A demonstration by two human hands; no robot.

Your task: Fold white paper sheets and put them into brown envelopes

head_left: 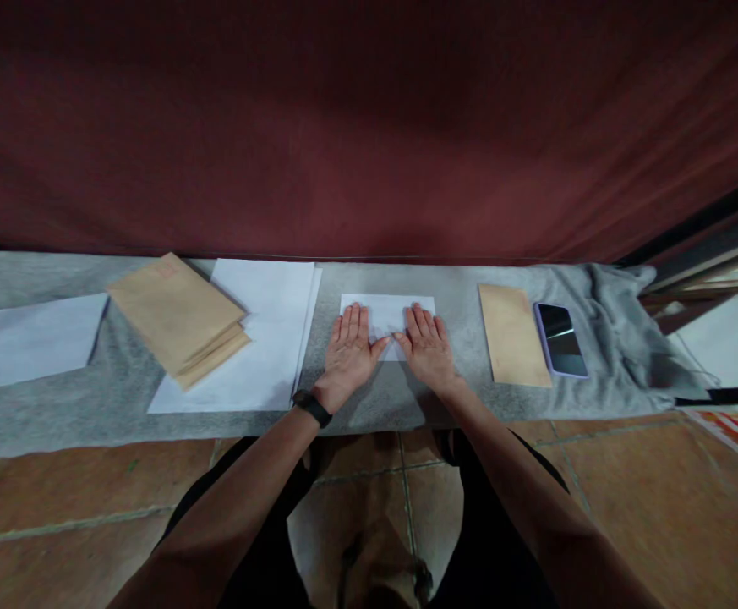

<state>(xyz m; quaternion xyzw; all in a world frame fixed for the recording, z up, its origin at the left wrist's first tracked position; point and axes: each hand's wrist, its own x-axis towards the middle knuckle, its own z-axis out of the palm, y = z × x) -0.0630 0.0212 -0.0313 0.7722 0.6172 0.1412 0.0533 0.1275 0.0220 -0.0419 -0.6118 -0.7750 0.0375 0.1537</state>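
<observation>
A small white sheet of paper [386, 311], seemingly folded, lies on the grey cloth in front of me. My left hand [351, 348] rests flat on its left part, fingers stretched out. On the right part my right hand [427, 345] lies flat the same way. The two thumbs point inward and nearly meet over the paper. Both palms hide much of it. To the right of my right hand is a single brown envelope [513, 334]. Left of my left hand lie larger white sheets [273, 338], partly under a stack of brown envelopes [175, 313].
Another white paper [32, 338] lies at the far left of the grey cloth [451, 402]. A phone in a purple case [560, 340] is beside the single envelope. A dark red cloth [369, 169] hangs behind. Papers and boards [733, 338] stand at the far right.
</observation>
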